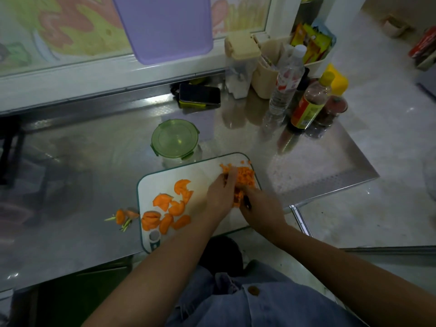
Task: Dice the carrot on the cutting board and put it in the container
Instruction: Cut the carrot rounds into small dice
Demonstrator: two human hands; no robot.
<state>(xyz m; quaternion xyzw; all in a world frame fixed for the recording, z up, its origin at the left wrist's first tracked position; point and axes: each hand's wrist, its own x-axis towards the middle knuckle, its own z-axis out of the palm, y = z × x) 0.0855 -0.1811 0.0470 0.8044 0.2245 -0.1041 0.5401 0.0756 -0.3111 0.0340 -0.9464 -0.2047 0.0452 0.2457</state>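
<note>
Carrot dice (pixel 246 177), lidded container (pixel 174 138) beyond board (pixel 160 180)

A dark phone (pixel 199 94) lies flat at the far edge of the metal table (pixel 82 161). Behind it, a purple board (pixel 165 27) leans against the window. At the far right stand a clear canister with a beige lid (pixel 240 64), a beige caddy (pixel 264 79) holding bright packets (pixel 311 41), a clear water bottle (pixel 286 81), and two yellow-capped sauce bottles (pixel 311 102), close together.
</note>
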